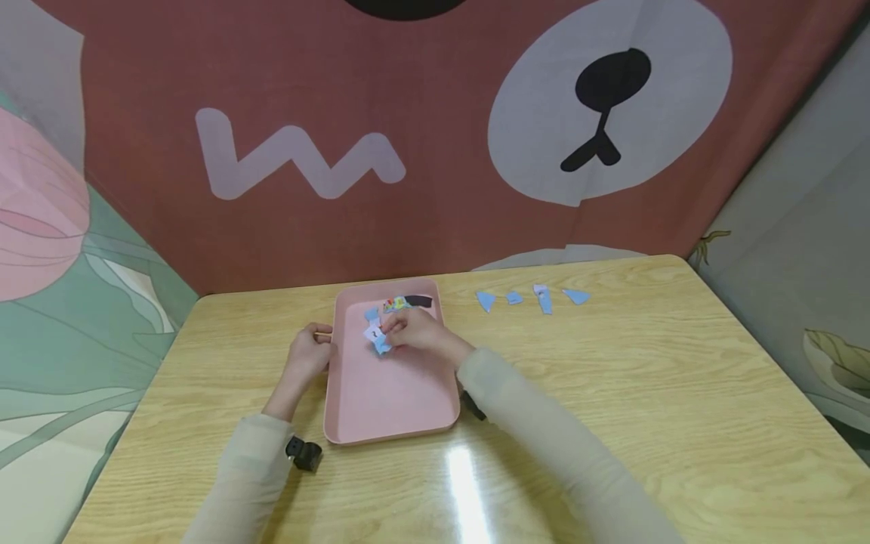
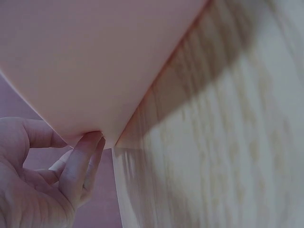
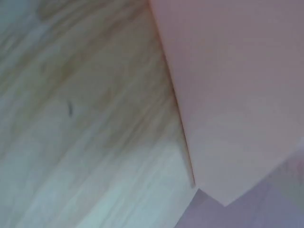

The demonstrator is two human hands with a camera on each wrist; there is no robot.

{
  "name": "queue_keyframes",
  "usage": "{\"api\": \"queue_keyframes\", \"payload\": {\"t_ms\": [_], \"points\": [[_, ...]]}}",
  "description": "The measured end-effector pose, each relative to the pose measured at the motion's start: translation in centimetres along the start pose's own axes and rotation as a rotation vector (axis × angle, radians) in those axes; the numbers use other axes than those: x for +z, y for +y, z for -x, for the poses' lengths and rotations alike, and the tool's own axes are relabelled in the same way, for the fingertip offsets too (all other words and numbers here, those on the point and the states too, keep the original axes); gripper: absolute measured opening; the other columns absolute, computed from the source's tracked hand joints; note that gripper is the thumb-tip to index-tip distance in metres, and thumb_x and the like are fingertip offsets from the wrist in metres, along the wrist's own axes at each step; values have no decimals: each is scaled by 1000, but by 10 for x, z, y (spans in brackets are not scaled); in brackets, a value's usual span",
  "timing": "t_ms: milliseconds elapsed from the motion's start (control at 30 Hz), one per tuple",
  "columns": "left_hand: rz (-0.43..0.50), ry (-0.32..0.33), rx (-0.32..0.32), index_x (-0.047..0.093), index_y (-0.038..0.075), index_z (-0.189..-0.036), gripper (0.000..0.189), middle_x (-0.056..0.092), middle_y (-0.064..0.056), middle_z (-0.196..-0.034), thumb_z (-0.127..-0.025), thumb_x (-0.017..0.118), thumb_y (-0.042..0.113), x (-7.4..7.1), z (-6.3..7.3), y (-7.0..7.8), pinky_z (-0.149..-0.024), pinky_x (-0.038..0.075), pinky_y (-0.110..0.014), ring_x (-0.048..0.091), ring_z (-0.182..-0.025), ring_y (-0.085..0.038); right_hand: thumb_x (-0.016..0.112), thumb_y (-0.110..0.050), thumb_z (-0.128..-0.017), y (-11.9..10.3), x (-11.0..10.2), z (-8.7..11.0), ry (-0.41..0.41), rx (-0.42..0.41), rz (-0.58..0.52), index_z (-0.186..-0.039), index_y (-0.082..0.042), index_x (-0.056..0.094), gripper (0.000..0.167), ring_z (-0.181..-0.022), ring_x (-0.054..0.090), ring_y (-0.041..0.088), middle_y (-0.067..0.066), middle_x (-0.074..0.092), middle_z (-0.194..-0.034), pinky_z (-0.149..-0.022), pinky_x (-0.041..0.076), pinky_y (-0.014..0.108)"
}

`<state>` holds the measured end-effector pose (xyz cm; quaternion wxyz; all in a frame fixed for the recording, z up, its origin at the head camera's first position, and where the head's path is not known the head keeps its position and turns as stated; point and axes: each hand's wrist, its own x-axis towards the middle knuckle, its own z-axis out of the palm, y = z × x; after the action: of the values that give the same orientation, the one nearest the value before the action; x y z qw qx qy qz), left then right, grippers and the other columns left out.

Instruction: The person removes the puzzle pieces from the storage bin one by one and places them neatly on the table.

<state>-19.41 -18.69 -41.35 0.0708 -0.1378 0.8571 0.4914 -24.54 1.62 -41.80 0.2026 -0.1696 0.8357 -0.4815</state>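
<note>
A pink tray lies on the wooden table. At its left side my left hand holds the rim; in the left wrist view, the fingers of that hand press the outer wall, with the thumb on the other side of the rim. My right hand is over the tray, its fingertips pinching a small blue-and-white paper piece. Close by in the tray lie another blue paper piece, colourful scraps and a dark strip. The right wrist view shows only the tray's outer wall and table, no hand.
Several blue paper pieces lie in a row on the table, right of the tray near the back edge. A printed curtain hangs behind the table. Black wrist devices sit beneath the sleeves.
</note>
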Motion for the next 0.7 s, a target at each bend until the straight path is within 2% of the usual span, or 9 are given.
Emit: {"api": "queue_keyframes", "payload": {"t_ms": [200, 400, 500, 700], "points": [[7, -11, 4, 44, -9, -129, 46, 55, -27, -118, -84, 44, -1, -1, 2, 0, -58, 52, -20, 58, -77, -16, 62, 6, -80, -1, -15, 3, -3, 3, -118, -119, 6, 59, 39, -61, 56, 7, 6, 60, -82, -62, 55, 21], [11, -17, 5, 44, -10, -130, 46, 55, -28, -118, -84, 44, -1, 0, 2, 0, -58, 52, -21, 58, -77, -16, 58, 9, -81, 2, -33, 8, 13, -3, -187, -131, 4, 51, 50, -67, 58, 11, 7, 57, -86, -76, 59, 36], [6, -18, 7, 44, -10, -130, 46, 55, -29, -118, -84, 44, -1, 0, 3, 0, -58, 52, -22, 59, -78, -17, 58, 6, -84, 3, -43, 11, 30, 4, -170, -134, 1, 49, 51, -75, 57, 11, 8, 57, -94, -81, 58, 39], [-1, -14, 4, 44, -9, -129, 46, 55, -28, -118, -84, 44, -1, -1, 3, 0, -57, 52, -21, 58, -77, -16, 58, 0, -87, 9, -65, 17, 61, -18, -129, -135, -2, 49, 49, -94, 56, 16, 13, 57, -108, -83, 56, 34]]}}
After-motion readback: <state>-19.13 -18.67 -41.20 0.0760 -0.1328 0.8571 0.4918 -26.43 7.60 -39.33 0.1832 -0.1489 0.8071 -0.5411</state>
